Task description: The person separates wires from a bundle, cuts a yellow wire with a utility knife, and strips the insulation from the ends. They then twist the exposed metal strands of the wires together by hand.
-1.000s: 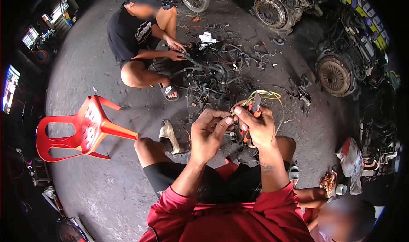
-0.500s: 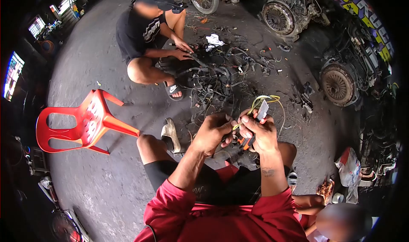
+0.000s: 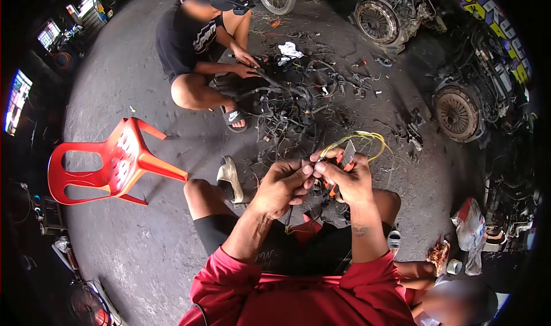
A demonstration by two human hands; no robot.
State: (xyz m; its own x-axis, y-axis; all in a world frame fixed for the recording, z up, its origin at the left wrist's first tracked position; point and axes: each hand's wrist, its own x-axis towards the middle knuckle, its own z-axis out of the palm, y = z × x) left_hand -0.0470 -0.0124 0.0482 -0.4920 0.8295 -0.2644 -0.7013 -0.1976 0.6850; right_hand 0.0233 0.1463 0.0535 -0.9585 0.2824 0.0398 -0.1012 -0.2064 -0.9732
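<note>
My left hand (image 3: 281,189) is closed, thumb and fingers pinching the dark end of a thin wire bundle. Fingertip to fingertip against it, my right hand (image 3: 351,182) is closed round an orange utility knife (image 3: 349,152), its blade pointing up and away from me. The same right hand also pinches the bundle, whose yellow wires (image 3: 376,137) loop out beyond my fingers to the right. A dark strand hangs below my left hand. The exact spot where the fingertips meet is partly hidden. Past my hands, a tangled pile of black wiring harnesses (image 3: 287,105) lies on the floor.
A person in black (image 3: 189,56) squats across the pile, both hands on a harness. The red plastic chair (image 3: 123,159) stands at left. Greasy engines with a clutch plate (image 3: 457,112) line the right. Another person's head (image 3: 459,300) is low right, near a plastic bag (image 3: 472,228).
My hands have come closer together, fingertips now meeting. The yellow wires have swung outward to the right, and the knife blade has tilted and shifted slightly left.
</note>
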